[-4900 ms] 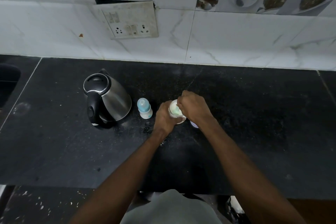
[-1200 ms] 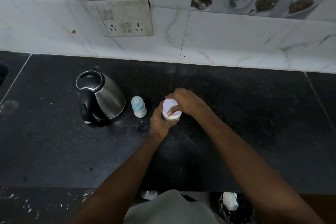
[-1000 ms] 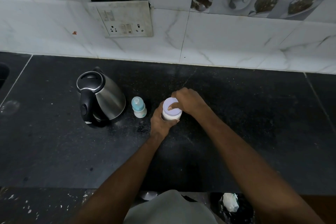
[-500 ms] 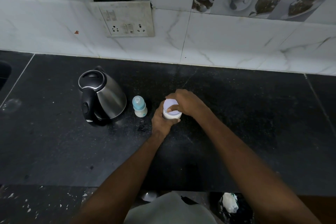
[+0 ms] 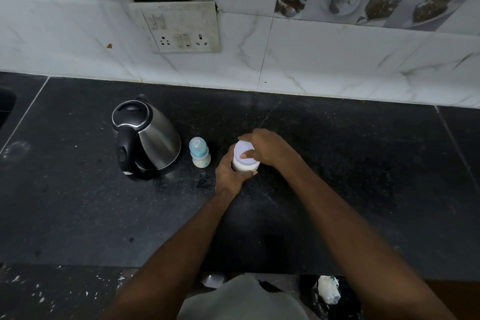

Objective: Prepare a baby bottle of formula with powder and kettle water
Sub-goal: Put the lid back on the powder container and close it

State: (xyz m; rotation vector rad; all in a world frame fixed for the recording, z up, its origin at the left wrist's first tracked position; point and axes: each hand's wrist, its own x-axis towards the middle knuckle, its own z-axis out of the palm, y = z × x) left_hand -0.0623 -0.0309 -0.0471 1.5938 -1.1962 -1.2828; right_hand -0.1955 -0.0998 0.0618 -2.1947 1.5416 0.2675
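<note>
Just right of the small baby bottle with the blue teat cap, the left hand grips the white plastic powder jar to steady it, seemingly so the right hand, fingers curled over its pale lid, can turn it.

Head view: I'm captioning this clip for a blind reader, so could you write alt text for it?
A person's left hand grips a white powder jar on a black countertop while the right hand holds its pale lid. To the left stand a small capped baby bottle and a steel electric kettle, below a white tiled wall with a socket plate.
</note>
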